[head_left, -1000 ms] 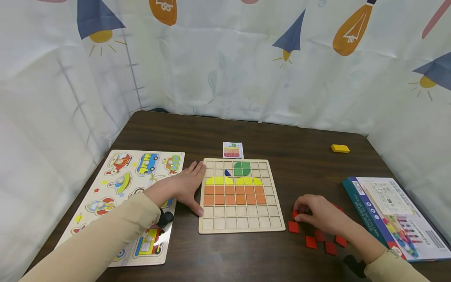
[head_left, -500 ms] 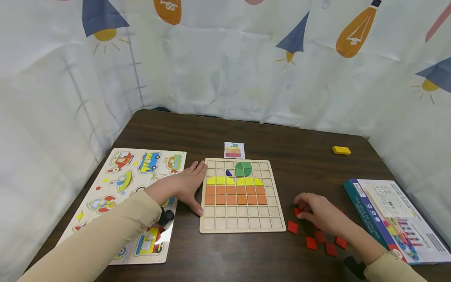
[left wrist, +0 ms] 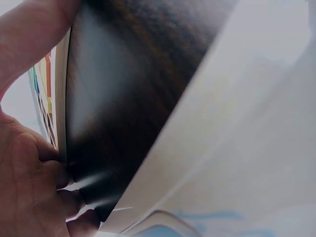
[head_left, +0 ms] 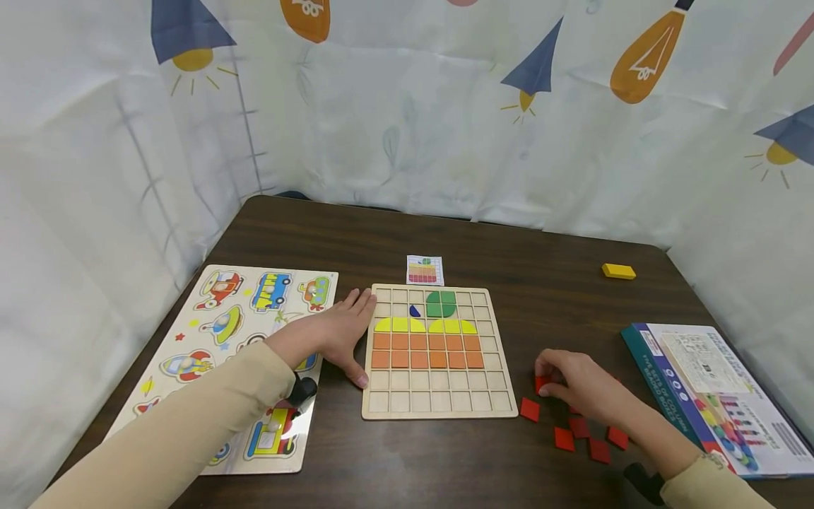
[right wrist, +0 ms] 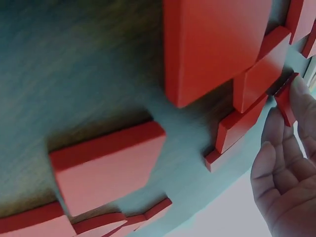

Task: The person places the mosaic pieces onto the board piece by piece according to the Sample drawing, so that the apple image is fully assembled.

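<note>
- On the table (head_left: 445, 452), we rest our left hand (head_left: 337, 339) against the left edge of the wooden board (head_left: 502, 406), its thumb and fingers spread apart.
- To the board's right, we pinch a red square (right wrist: 285, 101) between the thumb and fingers of our right hand (head_left: 581, 382).
- Around and beneath that hand, we see loose red squares (head_left: 564, 438).
- On the board, we see two rows of orange squares (head_left: 419, 342) below yellow pieces (head_left: 400, 325).

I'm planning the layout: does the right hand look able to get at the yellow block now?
Probably yes: nothing seems to stand between the right hand and the yellow block, though that hand pinches a red tile.
</note>
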`<state>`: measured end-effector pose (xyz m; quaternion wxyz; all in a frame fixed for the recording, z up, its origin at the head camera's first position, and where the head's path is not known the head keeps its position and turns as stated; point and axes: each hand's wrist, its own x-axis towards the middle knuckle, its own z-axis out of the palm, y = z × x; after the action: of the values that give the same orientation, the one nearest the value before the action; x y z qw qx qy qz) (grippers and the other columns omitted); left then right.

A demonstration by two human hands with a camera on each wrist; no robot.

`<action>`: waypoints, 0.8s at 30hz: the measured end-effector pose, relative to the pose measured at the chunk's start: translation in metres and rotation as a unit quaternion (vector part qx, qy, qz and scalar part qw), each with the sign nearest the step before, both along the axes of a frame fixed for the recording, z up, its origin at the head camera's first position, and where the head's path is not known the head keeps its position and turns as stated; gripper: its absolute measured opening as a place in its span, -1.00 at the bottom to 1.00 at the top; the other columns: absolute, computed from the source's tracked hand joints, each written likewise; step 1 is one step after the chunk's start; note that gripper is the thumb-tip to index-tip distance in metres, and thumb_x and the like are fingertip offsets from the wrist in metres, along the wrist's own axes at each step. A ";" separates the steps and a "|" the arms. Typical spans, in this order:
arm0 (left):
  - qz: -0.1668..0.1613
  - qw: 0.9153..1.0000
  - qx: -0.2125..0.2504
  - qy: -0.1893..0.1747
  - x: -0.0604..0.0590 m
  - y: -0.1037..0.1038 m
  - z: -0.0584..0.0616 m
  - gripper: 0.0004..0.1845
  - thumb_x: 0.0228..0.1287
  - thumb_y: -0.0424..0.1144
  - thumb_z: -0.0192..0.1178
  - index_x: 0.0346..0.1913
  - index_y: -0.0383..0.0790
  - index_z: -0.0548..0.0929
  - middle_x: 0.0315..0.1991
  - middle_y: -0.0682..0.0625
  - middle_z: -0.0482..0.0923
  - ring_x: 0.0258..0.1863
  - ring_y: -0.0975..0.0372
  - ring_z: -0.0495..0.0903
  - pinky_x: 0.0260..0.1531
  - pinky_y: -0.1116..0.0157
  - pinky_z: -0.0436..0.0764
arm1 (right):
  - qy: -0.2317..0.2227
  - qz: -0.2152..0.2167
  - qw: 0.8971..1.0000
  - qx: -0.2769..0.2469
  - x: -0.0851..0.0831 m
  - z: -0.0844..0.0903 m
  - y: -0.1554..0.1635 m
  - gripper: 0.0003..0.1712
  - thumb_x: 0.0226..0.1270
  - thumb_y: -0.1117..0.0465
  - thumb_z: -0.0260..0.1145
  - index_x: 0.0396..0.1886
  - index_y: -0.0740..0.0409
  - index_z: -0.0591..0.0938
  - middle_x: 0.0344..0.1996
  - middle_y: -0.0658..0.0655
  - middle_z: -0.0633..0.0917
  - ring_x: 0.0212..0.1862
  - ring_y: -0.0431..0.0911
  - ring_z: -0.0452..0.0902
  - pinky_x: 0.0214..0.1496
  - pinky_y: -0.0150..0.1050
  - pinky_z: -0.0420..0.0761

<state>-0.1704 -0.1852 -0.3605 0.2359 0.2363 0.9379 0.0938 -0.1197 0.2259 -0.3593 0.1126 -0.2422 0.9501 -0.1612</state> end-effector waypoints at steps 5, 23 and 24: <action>-0.001 1.000 -0.003 0.002 0.000 0.001 -0.001 0.55 -0.16 0.35 0.56 0.60 -0.50 -0.16 0.65 -0.41 -0.30 0.64 -0.28 -0.30 0.58 -0.19 -0.01 | -0.019 0.000 1.000 -0.020 -0.002 0.009 -0.006 -0.76 0.27 0.30 0.49 -0.31 -0.07 0.58 -0.42 -0.18 0.60 -0.35 -0.35 0.48 -0.29 -0.39 0.62; 0.004 1.000 0.002 0.004 0.002 0.002 0.000 0.53 -0.15 0.32 0.57 0.60 -0.51 -0.15 0.65 -0.41 -0.30 0.64 -0.27 -0.30 0.58 -0.20 -0.02 | -0.036 0.103 0.991 -0.081 -0.029 0.015 -0.131 -0.89 0.31 0.30 0.47 -0.27 0.04 0.68 -0.35 -0.11 0.66 -0.29 -0.23 0.50 -0.19 -0.37 0.60; 0.004 1.000 0.002 0.005 0.002 0.002 0.000 0.53 -0.15 0.32 0.57 0.60 -0.51 -0.15 0.65 -0.41 -0.30 0.64 -0.27 -0.30 0.58 -0.20 -0.02 | -0.038 0.110 0.990 -0.082 -0.030 0.013 -0.138 -0.90 0.31 0.29 0.47 -0.26 0.04 0.69 -0.34 -0.11 0.67 -0.29 -0.24 0.51 -0.18 -0.38 0.60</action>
<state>-0.1683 -0.1836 -0.3602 0.2308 0.2337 0.9396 0.0957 -0.1497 0.0876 -0.3458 0.1454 -0.3475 0.8963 -0.2338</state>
